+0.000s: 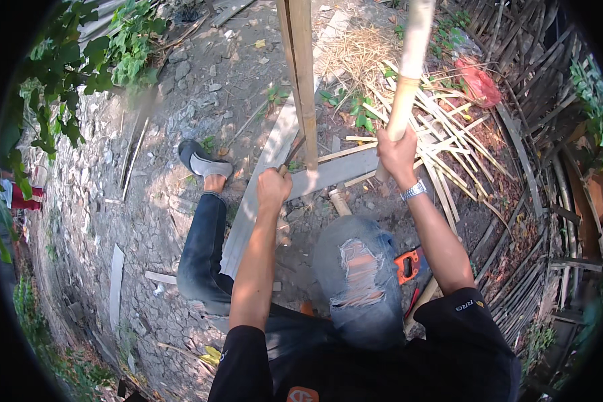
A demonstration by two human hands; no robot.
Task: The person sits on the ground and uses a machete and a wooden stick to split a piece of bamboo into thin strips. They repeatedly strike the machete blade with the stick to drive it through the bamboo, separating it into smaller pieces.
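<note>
My left hand [273, 189] is closed round the wooden handle of a knife, whose dark blade [293, 151] points up and right toward an upright wooden post [304, 87]. My right hand [397, 158] grips a thick, pale bamboo pole [405, 100] near its lower end. The pole rises past the top of the view, leaning slightly right. Beneath both hands, grey planks [345, 167] lie on the ground and meet near the foot of the post. Just in front of my bent knee is a short cut piece of bamboo [340, 202].
Split bamboo strips [449, 141] are heaped at the right, beside straw shavings [358, 57] and a red plastic bag [478, 82]. A handsaw [407, 265] with an orange handle lies by my right knee. A stick fence [516, 295] borders the right; leafy branches [60, 80] hang at left.
</note>
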